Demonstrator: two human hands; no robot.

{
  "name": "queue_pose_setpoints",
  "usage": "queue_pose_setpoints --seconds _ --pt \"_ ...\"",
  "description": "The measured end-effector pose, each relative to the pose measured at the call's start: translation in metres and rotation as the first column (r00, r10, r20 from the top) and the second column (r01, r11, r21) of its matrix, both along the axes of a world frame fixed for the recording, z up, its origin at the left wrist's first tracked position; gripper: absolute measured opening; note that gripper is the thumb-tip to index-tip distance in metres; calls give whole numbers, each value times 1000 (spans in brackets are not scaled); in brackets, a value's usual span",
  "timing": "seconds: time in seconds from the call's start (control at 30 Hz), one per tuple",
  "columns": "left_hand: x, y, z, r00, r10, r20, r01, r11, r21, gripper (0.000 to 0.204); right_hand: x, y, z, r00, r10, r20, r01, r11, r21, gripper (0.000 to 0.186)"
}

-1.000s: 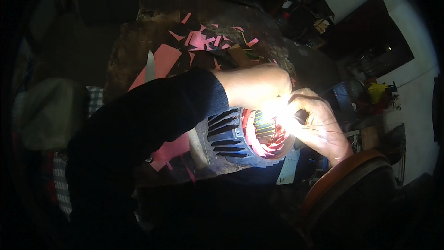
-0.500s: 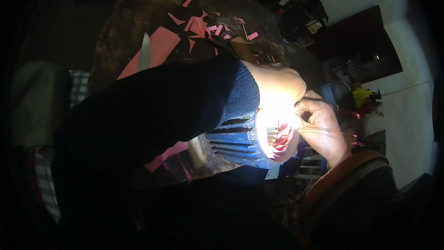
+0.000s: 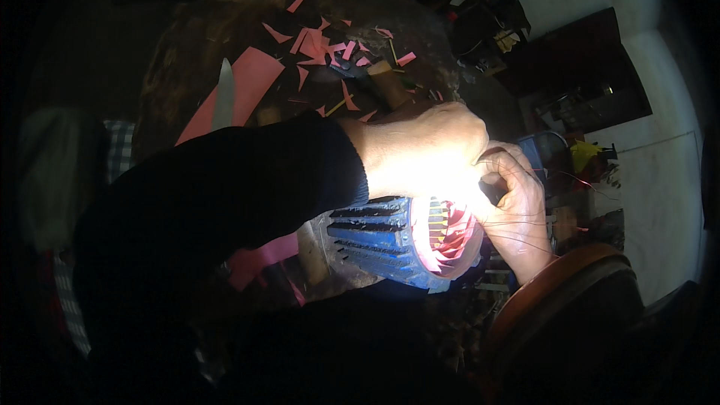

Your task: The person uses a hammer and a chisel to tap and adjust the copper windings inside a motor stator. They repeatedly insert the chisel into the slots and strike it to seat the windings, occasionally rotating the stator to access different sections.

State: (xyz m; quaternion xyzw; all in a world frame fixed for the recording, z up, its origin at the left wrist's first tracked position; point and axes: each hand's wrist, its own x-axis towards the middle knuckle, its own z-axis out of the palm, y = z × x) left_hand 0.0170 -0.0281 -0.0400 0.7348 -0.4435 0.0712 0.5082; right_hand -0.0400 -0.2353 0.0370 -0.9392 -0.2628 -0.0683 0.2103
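Note:
A blue finned motor housing (image 3: 367, 244) lies on its side, its round opening facing right. Pink paper liners (image 3: 459, 244) and slots show inside the opening. Over its upper edge my left hand (image 3: 427, 142) is bent with the fingers closed; strong glare hides what they hold. Facing it from the right, my right hand (image 3: 517, 199) has thumb and fingers pinched close to the left fingertips. Thin copper wires (image 3: 577, 178) run across and past the right hand, which appears to grip them. The exact contact point is washed out by light.
On the dark worktable lie a knife blade (image 3: 224, 97), a large pink paper sheet (image 3: 251, 79) and several pink scraps (image 3: 315, 45). More pink paper (image 3: 259, 259) is left of the housing. A dark round shape with an orange rim (image 3: 574, 261) fills the lower right.
My left forearm and cuff have drawn left and slightly down, showing more of the hand. More of the slots inside the housing is visible. My right hand stays close to the opening, still pinched.

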Motion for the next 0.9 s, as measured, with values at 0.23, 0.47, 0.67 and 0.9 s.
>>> queue_pose_setpoints --seconds 0.23,0.47,0.67,0.9 --pt "11 10 25 994 -82 -79 98 969 226 11 1 -3 -11 992 86 94 -89 996 30 23" --pt "4 13 27 989 -28 142 -24 934 357 7 2 5 -25 987 118 110 -132 983 125 23" --pt "-16 19 34 990 31 136 -77 933 352 8 15 5 -20 986 163 41 -167 979 114 20" --pt "-14 13 30 979 83 188 -144 929 341 11 15 -3 -19 984 175 -18 -172 980 96 21"
